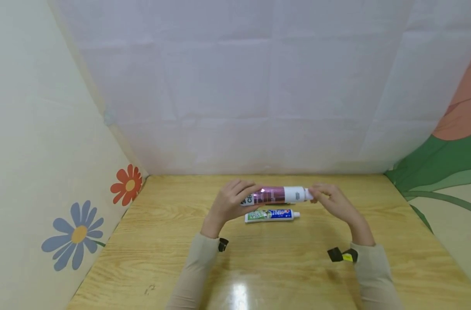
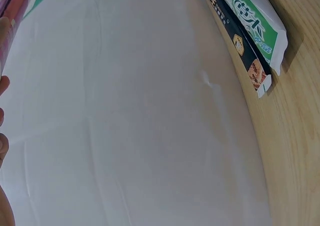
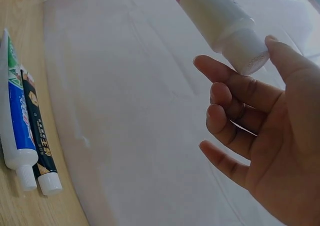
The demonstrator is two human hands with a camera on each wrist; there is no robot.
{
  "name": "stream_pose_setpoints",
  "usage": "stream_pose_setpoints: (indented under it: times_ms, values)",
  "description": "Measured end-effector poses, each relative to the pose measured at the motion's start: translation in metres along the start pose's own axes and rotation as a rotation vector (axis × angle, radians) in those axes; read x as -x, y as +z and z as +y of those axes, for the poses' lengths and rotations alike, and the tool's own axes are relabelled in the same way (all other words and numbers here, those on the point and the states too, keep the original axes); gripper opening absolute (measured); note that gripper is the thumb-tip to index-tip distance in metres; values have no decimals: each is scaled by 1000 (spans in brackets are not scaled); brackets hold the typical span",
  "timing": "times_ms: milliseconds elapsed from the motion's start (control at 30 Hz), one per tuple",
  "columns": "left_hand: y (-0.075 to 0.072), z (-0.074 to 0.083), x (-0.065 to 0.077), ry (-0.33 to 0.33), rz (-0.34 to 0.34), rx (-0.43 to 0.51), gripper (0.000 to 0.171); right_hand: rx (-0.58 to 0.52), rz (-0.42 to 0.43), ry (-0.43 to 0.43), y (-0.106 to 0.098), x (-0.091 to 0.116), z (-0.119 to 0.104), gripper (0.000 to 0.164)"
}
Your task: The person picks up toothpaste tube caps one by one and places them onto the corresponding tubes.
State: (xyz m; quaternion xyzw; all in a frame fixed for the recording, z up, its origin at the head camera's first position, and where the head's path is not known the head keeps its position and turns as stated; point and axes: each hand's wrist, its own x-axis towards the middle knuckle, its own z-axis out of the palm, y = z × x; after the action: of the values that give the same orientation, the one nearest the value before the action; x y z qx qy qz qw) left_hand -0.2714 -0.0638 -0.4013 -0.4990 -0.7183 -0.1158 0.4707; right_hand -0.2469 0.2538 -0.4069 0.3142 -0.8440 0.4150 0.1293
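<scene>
My left hand [image 1: 228, 203] grips a pink-and-white bottle [image 1: 273, 195] by its left end and holds it level above the table. The thumb and fingers of my right hand [image 1: 334, 202] pinch the bottle's white cap [image 3: 246, 52] at the right end. In the right wrist view, the thumb and forefinger stand on opposite sides of the cap, and the other fingers are loosely bent. Only part of the bottle and a few fingertips of the left hand show in the left wrist view.
Below the bottle, a green-and-blue toothpaste tube [image 1: 272, 215] lies on the wooden table [image 1: 289, 267]. Beside it is a black toothpaste tube [image 3: 41, 131], mostly hidden in the head view. A white sheet [image 1: 258, 94] hangs behind the table, and flower-patterned panels flank it.
</scene>
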Motion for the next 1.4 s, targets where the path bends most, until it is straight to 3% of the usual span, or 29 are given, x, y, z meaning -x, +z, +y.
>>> stream_pose_setpoints:
  times_ms: [533,733,933,1400]
  values:
    - [-1,-1,-4,29,28,2,57,-30,-21,-11,-3,1,1,27]
    - [0,-1,-4,39,34,-4,54,15,-55,68,-2,2,1,15]
    - [0,-1,-3,31,30,-1,53,-9,-61,88,-2,3,3,34]
    - [-1,-2,-2,38,35,0,55,-136,-43,41,-4,2,2,41]
